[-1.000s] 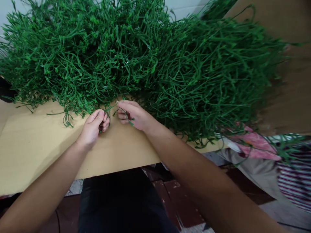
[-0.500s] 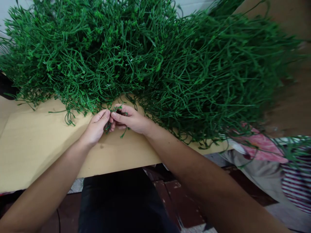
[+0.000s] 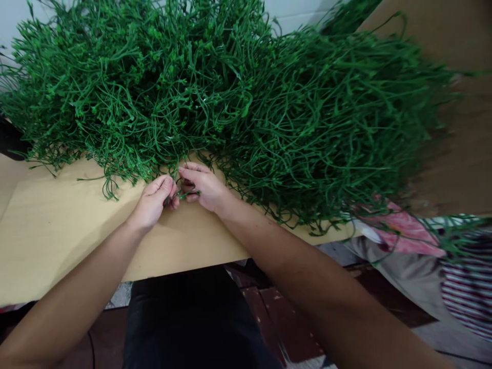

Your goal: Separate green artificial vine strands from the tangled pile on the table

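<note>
My left hand [image 3: 156, 199] is pinched, thumb against curled fingers, on a small green plastic plant sprig [image 3: 185, 195] just above the tabletop. Close beside it on the right, my right hand [image 3: 205, 185] curls thumb and fingers around the sprig's other side; the exact contact is partly hidden. Just beyond both hands lies a big heap of green plastic stems [image 3: 215, 97], thin and curly with small forked tips. A few loose stems [image 3: 110, 187] trail from its near edge, left of my hands.
The tan tabletop [image 3: 69, 220] runs beneath the heap, its front edge close to my lap. Brown cardboard [image 3: 453, 148] stands at the right. Past it, a person in a striped garment [image 3: 467, 292] sits near a pink cloth [image 3: 413, 230]. A pale wall [image 3: 303, 15] is behind.
The right hand's fingers have opened slightly and shifted a little, and the sprig between the hands now lies at a different angle. My left hand stays almost where it was.
</note>
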The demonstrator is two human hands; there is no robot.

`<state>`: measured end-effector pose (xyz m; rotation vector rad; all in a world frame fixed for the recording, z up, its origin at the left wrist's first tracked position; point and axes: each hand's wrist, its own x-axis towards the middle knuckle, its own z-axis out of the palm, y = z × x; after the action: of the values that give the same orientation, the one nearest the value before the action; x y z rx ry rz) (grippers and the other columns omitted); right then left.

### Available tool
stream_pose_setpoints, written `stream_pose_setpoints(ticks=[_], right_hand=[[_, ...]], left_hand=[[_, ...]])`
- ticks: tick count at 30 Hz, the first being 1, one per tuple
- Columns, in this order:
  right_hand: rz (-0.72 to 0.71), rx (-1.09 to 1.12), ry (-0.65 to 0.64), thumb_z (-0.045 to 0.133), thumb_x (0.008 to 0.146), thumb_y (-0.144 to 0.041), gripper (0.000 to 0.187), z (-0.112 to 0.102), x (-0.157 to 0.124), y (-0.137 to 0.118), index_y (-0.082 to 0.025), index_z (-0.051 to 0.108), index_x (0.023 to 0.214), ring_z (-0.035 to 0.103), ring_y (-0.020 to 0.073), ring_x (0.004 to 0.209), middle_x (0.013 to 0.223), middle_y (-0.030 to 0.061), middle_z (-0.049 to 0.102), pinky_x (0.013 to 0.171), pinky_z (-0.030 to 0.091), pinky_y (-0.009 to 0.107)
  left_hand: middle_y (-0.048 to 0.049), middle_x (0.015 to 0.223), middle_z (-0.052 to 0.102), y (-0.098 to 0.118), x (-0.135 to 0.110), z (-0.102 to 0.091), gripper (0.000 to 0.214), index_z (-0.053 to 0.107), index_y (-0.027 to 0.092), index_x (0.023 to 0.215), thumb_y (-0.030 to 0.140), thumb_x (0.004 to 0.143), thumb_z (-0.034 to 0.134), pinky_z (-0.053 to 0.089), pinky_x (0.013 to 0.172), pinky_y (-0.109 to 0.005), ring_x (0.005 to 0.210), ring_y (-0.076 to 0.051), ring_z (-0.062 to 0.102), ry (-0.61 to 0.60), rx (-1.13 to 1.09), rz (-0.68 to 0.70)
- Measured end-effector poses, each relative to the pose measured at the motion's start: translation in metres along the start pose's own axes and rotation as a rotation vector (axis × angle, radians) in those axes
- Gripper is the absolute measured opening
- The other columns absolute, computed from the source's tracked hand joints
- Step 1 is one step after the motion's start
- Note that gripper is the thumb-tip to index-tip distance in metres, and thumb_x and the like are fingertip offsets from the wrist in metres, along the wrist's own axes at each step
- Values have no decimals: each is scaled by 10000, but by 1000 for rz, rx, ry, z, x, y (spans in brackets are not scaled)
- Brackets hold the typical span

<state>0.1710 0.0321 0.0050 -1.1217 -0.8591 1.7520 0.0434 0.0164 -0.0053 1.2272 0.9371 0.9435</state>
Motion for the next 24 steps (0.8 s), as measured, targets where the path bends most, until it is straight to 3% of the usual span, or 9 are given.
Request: stream_pose_setpoints(ticks=[5,10,24], right_hand=[[14,26,40,447,847,-160,245,1,3,1,-175,325,635,224,18,337,454,-91,273,327,119,124],[-34,-91,113,449,852,-161,260,6,5,1,-177,335,619,220,31,346,441,-88,246,322,129,133],[-112,-297,160,451,859,-173,228,6,6,-3,-177,380,642,252,35,333,405,-103,254,306,240,129]], left_hand=[[33,484,475,0,-1,-2,398,401,175,579,483,804,515,323,458,-198,453,-71,452,-59,47,18],[19,453,498,1,-2,-5,398,419,176,568,482,802,516,304,470,-214,453,-81,430,-109,87,44],[42,461,424,3,-2,-9,395,384,179,559,457,798,531,264,477,-237,443,-79,395,-75,95,38]])
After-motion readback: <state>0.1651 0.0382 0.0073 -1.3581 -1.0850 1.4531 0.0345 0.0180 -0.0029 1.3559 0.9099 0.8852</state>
